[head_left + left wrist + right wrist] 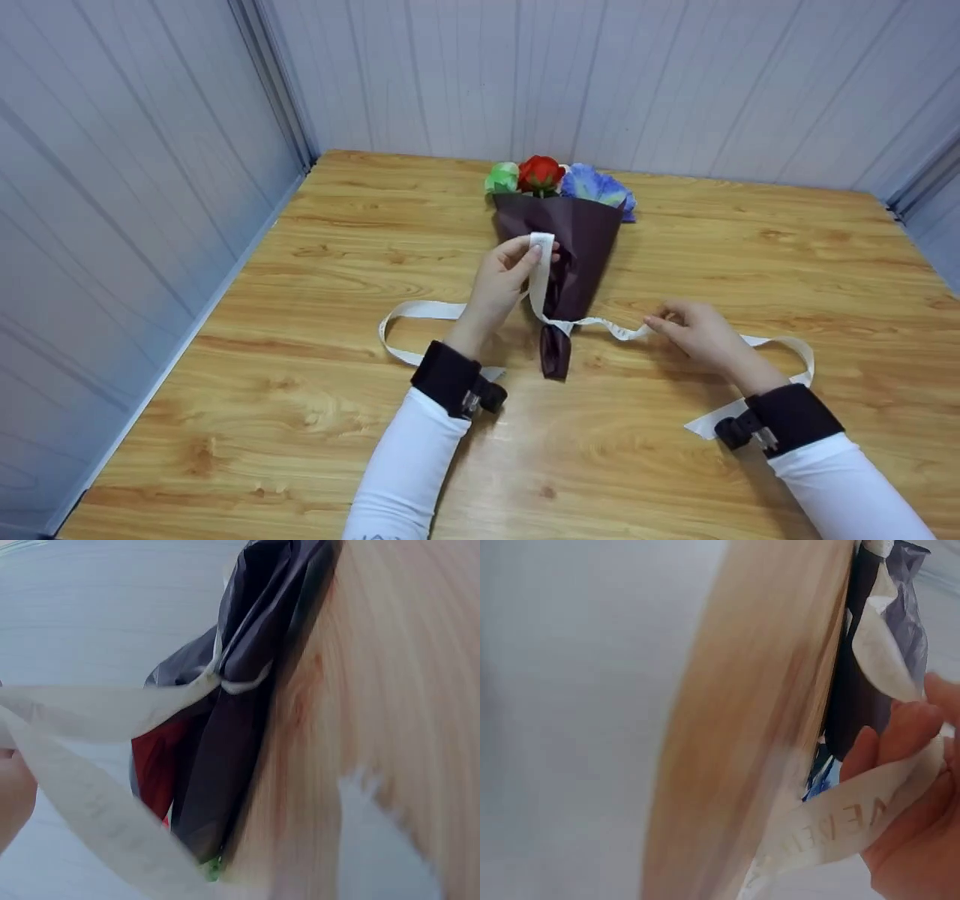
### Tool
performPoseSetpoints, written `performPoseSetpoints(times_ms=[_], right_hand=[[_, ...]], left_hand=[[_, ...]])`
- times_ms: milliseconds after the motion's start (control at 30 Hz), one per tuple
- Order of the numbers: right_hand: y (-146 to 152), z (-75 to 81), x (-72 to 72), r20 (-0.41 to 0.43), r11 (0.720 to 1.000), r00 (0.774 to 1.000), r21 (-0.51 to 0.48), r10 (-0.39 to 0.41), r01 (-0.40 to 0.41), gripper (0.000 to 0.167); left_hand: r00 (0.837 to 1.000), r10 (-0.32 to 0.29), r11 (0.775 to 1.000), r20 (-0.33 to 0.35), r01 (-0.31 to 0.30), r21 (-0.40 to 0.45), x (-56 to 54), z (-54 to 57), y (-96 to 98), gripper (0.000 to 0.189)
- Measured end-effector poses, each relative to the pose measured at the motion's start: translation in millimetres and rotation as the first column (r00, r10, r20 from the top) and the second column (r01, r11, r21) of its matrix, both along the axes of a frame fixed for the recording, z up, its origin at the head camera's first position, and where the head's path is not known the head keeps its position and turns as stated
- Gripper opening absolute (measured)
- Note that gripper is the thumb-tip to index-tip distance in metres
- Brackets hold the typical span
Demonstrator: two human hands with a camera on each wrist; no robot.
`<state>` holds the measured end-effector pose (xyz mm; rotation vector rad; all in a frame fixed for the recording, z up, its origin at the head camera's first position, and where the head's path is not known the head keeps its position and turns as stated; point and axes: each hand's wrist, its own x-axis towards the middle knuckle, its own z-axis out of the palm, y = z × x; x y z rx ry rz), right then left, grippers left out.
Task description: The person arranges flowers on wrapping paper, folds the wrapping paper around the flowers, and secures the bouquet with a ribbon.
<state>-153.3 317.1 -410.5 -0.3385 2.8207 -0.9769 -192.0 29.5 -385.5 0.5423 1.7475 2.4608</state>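
A bouquet wrapped in dark purple paper point(596, 247) lies on the table, its narrow end toward me. White ribbon point(538, 289) is tied around the narrow part; the crossing point(219, 679) shows in the left wrist view. My left hand point(499, 281) pinches one ribbon length between thumb and fingers, raised over the wrapping. To the right of the bouquet, my right hand point(697, 334) pinches the other length, which runs slightly wavy from the knot. In the right wrist view, lettering marks the ribbon point(840, 821) passing across the right hand's fingers point(907, 731).
A red flower point(541, 174), a green one point(501, 178) and a blue one point(596, 185) stick out at the wrapping's far end. Loose ribbon loops lie on the wooden table point(300, 420) beside each wrist. Pale panel walls point(465, 75) stand behind and at the sides.
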Motion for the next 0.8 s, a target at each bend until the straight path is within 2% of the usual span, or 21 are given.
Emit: performPoseSetpoints(times_ms=[100, 167, 233, 300, 333, 400, 467, 533, 600, 633, 700, 767, 800], right_hand=[[7.3, 1.5, 1.8, 0.027, 0.999, 0.999, 0.003, 0.037, -0.037, 0.034], [12.1, 3.3, 2.0, 0.028, 0.997, 0.997, 0.011, 0.072, -0.073, 0.037], [16.8, 4.7, 2.4, 0.055, 0.992, 0.992, -0.056, 0.116, -0.113, 0.035], [21.8, 5.8, 3.2, 0.087, 0.969, 0.981, -0.193, 0.173, -0.154, 0.029], [23.9, 6.8, 3.2, 0.102, 0.947, 0.972, -0.267, 0.211, -0.178, 0.026], [28.0, 8.7, 3.5, 0.128, 0.885, 0.944, -0.404, 0.304, -0.230, 0.017], [30.9, 10.7, 3.9, 0.140, 0.835, 0.918, -0.483, 0.372, -0.265, 0.018], [32.5, 12.4, 4.3, 0.132, 0.811, 0.905, -0.509, 0.404, -0.288, 0.024], [32.6, 13.6, 4.4, 0.103, 0.792, 0.905, -0.532, 0.412, -0.300, 0.026], [32.1, 14.2, 4.3, 0.081, 0.773, 0.907, -0.558, 0.413, -0.302, 0.028], [29.8, 14.9, 3.4, 0.024, 0.702, 0.906, -0.642, 0.422, -0.310, 0.030], [25.8, 15.6, 1.5, -0.024, 0.596, 0.895, -0.738, 0.445, -0.316, 0.033], [23.6, 15.8, 0.1, -0.043, 0.529, 0.886, -0.788, 0.462, -0.314, 0.035]], left_hand=[[1.000, 0.012, 0.999, 0.006, -0.011, -0.030, -1.0, -2.2, 2.5, 0.031], [1.000, 0.020, 1.000, 0.019, -0.019, -0.012, -1.6, -3.1, 3.6, 0.031], [0.999, 0.037, 0.999, 0.030, -0.038, 0.010, -2.1, -3.2, 4.8, 0.030], [0.997, 0.066, 0.998, 0.027, -0.066, 0.008, -2.9, -2.8, 5.9, 0.029], [0.997, 0.081, 0.997, 0.018, -0.081, 0.005, -3.1, -2.4, 5.9, 0.028], [0.994, 0.105, 0.994, 0.016, -0.105, -0.007, -3.6, -1.3, 6.0, 0.028], [0.993, 0.119, 0.993, 0.012, -0.119, -0.021, -4.2, -0.8, 5.9, 0.027], [0.993, 0.120, 0.993, 0.012, -0.120, -0.022, -4.5, -0.4, 5.9, 0.027], [0.993, 0.118, 0.993, 0.013, -0.117, -0.018, -5.2, -1.6, 6.1, 0.027], [0.993, 0.115, 0.993, 0.010, -0.115, -0.013, -5.2, -2.0, 6.1, 0.026], [0.994, 0.111, 0.994, 0.004, -0.111, -0.010, -4.9, -2.6, 5.6, 0.025], [0.994, 0.113, 0.994, 0.002, -0.113, 0.000, -4.4, -3.1, 5.0, 0.024], [0.993, 0.116, 0.993, -0.001, -0.116, 0.002, -4.0, -3.1, 4.6, 0.024]])
